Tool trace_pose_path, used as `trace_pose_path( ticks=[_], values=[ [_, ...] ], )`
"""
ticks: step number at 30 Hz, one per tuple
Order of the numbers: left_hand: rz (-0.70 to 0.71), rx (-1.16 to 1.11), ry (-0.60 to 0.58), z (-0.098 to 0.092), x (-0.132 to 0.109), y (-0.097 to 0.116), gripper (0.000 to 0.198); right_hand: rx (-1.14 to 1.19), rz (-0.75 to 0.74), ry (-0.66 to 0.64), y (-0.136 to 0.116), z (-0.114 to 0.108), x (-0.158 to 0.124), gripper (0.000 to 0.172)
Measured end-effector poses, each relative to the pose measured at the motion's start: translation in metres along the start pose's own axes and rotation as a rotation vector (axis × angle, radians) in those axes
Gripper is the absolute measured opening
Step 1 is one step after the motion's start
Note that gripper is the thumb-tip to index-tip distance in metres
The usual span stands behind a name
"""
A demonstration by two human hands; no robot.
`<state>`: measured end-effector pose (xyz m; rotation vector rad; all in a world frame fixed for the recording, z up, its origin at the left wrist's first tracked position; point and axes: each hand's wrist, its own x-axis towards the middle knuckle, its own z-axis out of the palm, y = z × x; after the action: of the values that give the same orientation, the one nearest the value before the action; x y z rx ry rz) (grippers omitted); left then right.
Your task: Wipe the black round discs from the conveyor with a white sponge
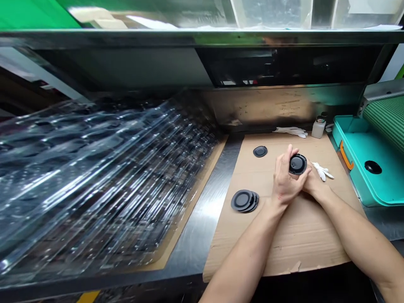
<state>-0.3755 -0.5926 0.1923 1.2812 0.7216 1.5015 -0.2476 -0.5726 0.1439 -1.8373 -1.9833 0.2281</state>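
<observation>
A round black plastic part [297, 164] with a raised rim is held up over the cardboard sheet [303, 235]. My left hand [283, 176] grips it from the left, with fingers along its edge. My right hand [311, 179] is closed against its right side, partly hidden behind my left hand; its fingertips do not show. To the left of my hands lies a small overlapping stack of similar black discs [243, 200]. One more black disc [260, 151] lies alone farther back on the cardboard.
Tall stacked clear plastic trays [132, 181] fill the left. At the right stands a teal bin [391, 185] with an orange handle and a black disc [373, 167] inside, beside a green conveyor belt [388, 118]. White gloves [322, 171] and a small bottle [318, 127] are nearby.
</observation>
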Motion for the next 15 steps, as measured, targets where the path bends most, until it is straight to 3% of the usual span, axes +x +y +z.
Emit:
trace_pose_path(
  ticks=[6,10,15],
  values=[
    [-0.029,-0.008,-0.056,0.003,-0.005,0.006,0.087,0.035,0.032,0.018,0.011,0.011,0.007,0.036],
    [-0.071,-0.085,-0.03,0.004,-0.004,0.006,0.085,0.018,0.034,0.021,0.012,0.011,0.007,0.038],
    [-0.131,-0.179,0.044,0.005,-0.001,0.007,0.051,0.009,0.028,0.01,0.005,0.001,0.006,0.04]
  ],
)
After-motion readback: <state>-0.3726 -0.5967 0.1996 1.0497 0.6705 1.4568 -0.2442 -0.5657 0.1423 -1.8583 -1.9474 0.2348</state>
